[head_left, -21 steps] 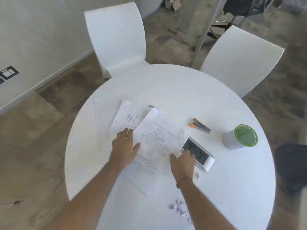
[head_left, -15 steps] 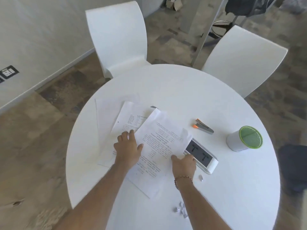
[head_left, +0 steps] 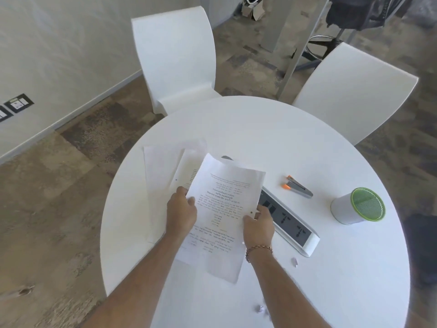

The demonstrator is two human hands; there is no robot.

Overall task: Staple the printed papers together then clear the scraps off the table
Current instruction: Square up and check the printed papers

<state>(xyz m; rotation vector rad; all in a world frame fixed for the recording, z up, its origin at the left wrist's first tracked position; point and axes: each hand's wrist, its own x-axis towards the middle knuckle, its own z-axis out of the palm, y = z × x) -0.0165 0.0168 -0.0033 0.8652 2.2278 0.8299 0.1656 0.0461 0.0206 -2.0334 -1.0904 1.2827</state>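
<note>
Printed sheet comes up off the round desk [head_left: 260,129]

Flat under both palms half a second ago, the printed sheet [head_left: 222,209] is now pinched by the left hand [head_left: 181,210] and right hand [head_left: 259,224] at its side edges, its long axis running 1 to 7 o'clock; stapler [head_left: 298,186] lies apart at 2 o'clock.

Bright, even daylight; round white table [head_left: 272,129] nearly blown out, shadows faint. Wide-angle bending curves grey wall [head_left: 59,55] and frame edges. Small white paper scraps [head_left: 261,309] at bottom smeared by motion blur.
</note>
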